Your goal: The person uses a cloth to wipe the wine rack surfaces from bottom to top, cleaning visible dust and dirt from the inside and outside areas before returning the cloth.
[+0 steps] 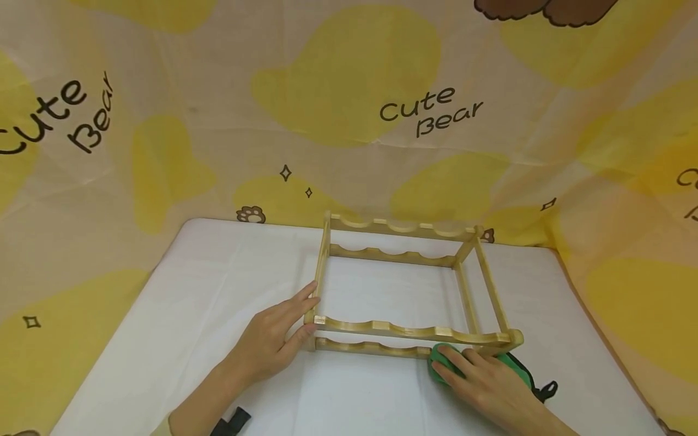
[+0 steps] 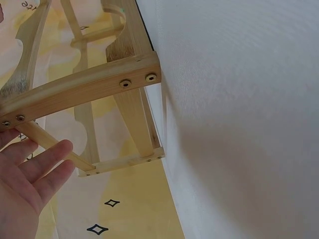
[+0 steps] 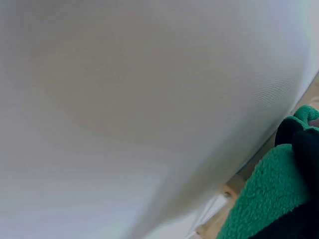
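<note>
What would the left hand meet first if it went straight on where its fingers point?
The left hand would probably meet the wooden rack's left side bar first; it seems to touch it, though depth is unclear.

Head view bright; wrist views greyer, soft shadows across tabletop.

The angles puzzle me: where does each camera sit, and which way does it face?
Head: worn on the head, facing forward and down at the scalloped wooden rack and white tabletop; left hand, right hand and forearms show.
Left wrist: on that wrist, facing one end of the rack; fingers and part of the palm show.
Right wrist: on that wrist, facing the tabletop and fuzzy green cloth; the hand is hardly discernible.
Shared: head and left wrist both show the rack and left hand.
</note>
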Demonstrator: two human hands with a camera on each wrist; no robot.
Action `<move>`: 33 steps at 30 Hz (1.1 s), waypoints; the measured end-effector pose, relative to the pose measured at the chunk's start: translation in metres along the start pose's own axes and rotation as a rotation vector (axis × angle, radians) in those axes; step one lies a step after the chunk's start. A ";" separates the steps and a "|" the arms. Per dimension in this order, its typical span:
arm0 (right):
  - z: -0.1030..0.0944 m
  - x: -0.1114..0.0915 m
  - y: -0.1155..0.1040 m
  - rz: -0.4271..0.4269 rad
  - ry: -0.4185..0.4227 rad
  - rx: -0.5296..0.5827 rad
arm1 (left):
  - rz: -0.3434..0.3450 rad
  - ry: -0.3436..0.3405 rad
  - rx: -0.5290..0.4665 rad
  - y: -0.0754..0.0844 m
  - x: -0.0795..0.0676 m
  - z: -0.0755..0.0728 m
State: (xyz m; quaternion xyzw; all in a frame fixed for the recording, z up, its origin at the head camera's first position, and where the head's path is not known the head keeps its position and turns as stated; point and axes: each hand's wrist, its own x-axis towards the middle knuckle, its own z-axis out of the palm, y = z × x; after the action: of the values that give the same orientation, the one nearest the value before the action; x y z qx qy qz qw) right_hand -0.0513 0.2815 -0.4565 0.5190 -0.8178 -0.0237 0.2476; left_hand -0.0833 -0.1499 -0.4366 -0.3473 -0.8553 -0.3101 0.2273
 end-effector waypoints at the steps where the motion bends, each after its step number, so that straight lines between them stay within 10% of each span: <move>1: -0.001 0.002 -0.001 0.000 0.002 0.005 | 0.000 -0.002 0.000 0.000 0.000 0.000; 33: 0.020 0.063 -0.019 -0.121 0.034 0.007 | -0.007 -0.014 0.011 0.001 -0.001 -0.002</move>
State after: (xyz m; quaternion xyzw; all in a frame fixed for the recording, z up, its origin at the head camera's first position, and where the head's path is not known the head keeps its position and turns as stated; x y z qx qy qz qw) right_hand -0.0657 0.2139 -0.4556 0.5688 -0.7806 -0.0272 0.2577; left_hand -0.0819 -0.1509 -0.4354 -0.3451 -0.8599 -0.3036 0.2220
